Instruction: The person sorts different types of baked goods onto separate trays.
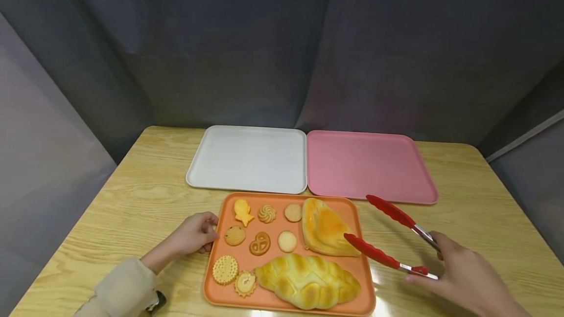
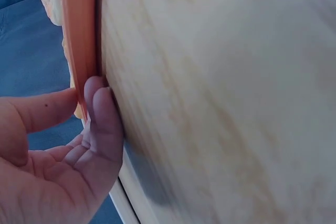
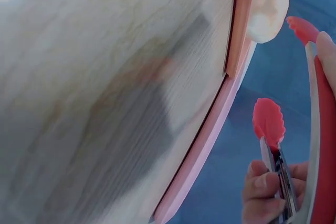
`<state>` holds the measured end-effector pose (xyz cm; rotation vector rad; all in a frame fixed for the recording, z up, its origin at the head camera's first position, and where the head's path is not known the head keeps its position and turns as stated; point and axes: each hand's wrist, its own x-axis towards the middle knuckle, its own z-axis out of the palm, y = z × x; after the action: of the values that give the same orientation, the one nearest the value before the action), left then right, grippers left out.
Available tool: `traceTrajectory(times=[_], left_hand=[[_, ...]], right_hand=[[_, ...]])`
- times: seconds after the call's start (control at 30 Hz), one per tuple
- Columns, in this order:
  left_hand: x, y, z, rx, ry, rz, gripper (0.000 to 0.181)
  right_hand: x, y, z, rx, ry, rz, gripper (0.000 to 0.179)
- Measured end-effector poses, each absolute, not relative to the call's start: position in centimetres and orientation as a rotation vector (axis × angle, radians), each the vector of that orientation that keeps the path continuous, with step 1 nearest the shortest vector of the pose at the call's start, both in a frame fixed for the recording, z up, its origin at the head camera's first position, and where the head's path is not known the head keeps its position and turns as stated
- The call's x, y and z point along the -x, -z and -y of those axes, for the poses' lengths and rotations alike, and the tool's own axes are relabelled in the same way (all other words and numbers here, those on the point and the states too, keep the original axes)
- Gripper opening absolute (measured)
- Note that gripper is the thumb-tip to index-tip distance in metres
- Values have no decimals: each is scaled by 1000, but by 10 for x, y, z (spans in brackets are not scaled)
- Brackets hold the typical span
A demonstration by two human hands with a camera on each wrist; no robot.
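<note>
My left hand pinches the left rim of the orange tray, thumb on top and fingers at its edge, as the left wrist view shows closely. On that tray lie a braided loaf, a triangular pastry and several cookies, among them a pretzel cookie and a fish-shaped cookie. My right hand grips red-tipped metal tongs, their arms spread apart. One tip hovers over the pastry's right corner; the other is above the table right of the tray. Nothing sits between the tips.
Behind the orange tray, a white tray and a pink tray stand side by side on the wooden table. A dark curtain hangs along the table's back edge.
</note>
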<state>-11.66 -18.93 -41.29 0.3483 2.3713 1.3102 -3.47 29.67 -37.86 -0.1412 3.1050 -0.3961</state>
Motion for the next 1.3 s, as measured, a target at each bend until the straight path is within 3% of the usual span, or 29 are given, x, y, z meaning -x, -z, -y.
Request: traceTrajectory(times=[1.03, 1.3], left_hand=[[118, 413, 186, -254, -1287, -2374, 17], [118, 413, 185, -237, -1283, -2381, 17]], right_hand=[[67, 392, -252, 463, 360, -3036, 93], [70, 395, -253, 477, 415, -3010, 77]])
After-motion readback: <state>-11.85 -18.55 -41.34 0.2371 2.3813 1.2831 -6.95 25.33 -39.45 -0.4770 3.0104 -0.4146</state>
